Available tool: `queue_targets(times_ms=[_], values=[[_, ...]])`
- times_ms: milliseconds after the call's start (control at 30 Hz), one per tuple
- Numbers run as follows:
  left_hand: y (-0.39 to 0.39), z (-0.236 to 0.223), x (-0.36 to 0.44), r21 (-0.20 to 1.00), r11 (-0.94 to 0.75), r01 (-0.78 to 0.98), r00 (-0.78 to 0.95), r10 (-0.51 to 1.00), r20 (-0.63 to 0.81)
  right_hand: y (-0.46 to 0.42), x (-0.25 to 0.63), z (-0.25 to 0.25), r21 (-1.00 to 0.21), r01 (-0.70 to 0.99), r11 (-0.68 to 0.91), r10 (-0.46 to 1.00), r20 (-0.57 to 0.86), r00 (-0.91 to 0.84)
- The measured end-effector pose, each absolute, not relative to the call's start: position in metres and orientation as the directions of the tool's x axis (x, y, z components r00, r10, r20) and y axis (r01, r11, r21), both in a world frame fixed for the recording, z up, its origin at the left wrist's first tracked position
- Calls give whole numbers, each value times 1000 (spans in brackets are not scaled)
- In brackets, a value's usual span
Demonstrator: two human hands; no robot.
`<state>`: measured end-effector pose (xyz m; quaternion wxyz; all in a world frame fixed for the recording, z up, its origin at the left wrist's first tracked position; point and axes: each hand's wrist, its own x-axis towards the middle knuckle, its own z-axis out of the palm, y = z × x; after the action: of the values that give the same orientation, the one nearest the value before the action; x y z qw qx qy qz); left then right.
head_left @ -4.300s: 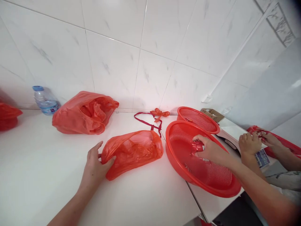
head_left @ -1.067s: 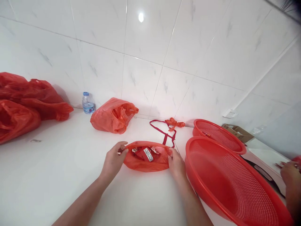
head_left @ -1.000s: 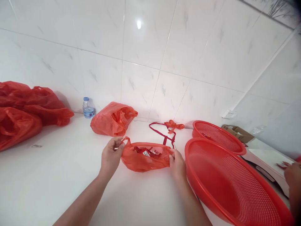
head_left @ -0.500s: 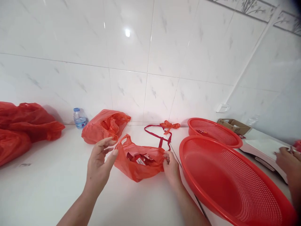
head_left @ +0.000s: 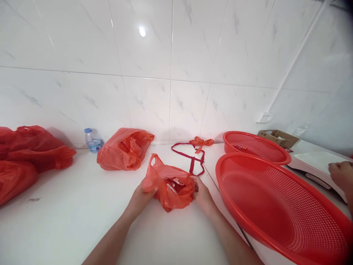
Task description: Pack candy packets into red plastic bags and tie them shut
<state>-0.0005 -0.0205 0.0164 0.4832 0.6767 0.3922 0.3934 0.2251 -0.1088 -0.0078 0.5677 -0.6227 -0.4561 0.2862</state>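
Your left hand (head_left: 140,199), loose beforehand, now grasps the left side of the front red bag (head_left: 178,201) on the table (head_left: 162,239), your right hand (head_left: 204,195) gripping its right edge, leaving the mouth narrower around the packets (head_left: 172,188).

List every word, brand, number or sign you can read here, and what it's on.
No text is legible.
Label on the bottle: too small and blurred.
White label on a packet in the front red bag: blurred.
Print on the cardboard box: too small.
Print on the packets in the rear basket: too small.
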Motion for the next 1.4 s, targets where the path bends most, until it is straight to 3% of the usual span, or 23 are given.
queue_targets(times_ms=[100, 300, 500, 700, 900, 1067, 1233, 1400], values=[[-15, 3, 7, 989, -118, 85, 365, 928, 79, -109, 226, -6, -946, 320, 47, 853, 205, 480], [-4, -16, -11, 989, -108, -96, 137, 983, 121, -113, 229, 4, -933, 358, 29, 696, 276, 663], [-6, -19, -24, 987, -81, -136, 19, 996, 84, -116, 223, 11, -924, 373, 84, 653, 334, 680], [-13, -10, -25, 982, -11, -190, -17, 1000, 8, -109, 225, 27, -972, 204, 119, 683, 229, 693], [-10, -8, -31, 994, -83, -75, -42, 996, 80, -103, 212, 83, -946, 184, 265, 765, 323, 557], [-9, -13, -30, 990, -129, -61, -73, 990, 125, -100, 210, 123, -827, 34, 561, 670, 478, 567], [-13, -11, -28, 981, -157, -112, 37, 986, 162, -97, 218, 94, -903, 61, 425, 793, 403, 457], [-18, -4, -27, 954, -203, -219, 176, 954, 244, -89, 220, 33, -947, -129, 294, 930, 253, 267]])
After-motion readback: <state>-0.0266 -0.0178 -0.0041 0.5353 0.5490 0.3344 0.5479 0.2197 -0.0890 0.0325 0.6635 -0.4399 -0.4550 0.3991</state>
